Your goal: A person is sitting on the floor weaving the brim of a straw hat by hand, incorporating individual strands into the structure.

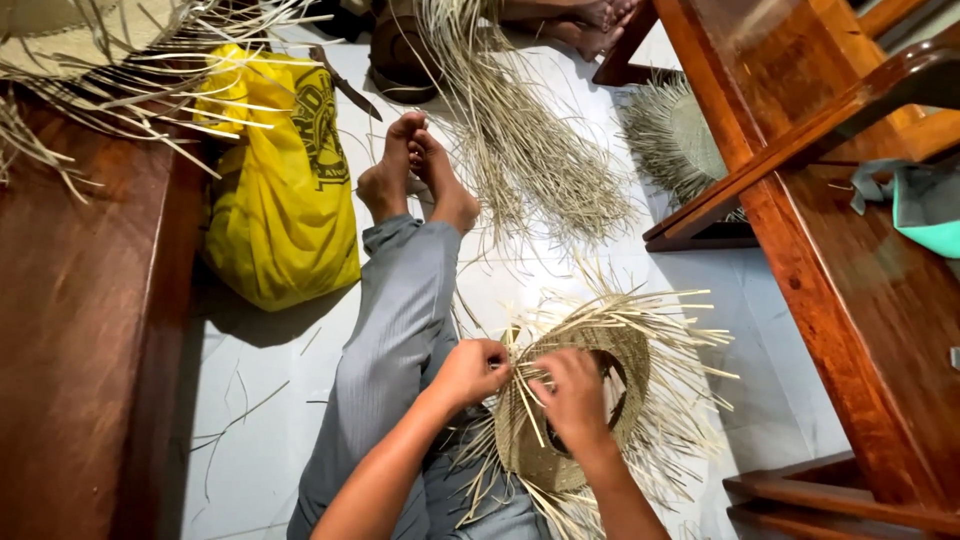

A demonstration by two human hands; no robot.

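Between both hands: woven straw hat.

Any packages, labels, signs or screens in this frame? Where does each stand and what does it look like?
Yellow plastic bag: on the pale floor left of the person's legs, against the dark wooden furniture; bulging, crumpled, with a dark round printed emblem on its upper side.
No signs, screens or separate labels show.

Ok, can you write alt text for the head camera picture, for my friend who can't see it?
A person sitting on a white floor weaves a round straw piece, left hand pinching strands at its edge, right hand pressed on top. Their legs in grey trousers stretch toward a yellow bag and loose straw bundle, with wooden furniture alongside.
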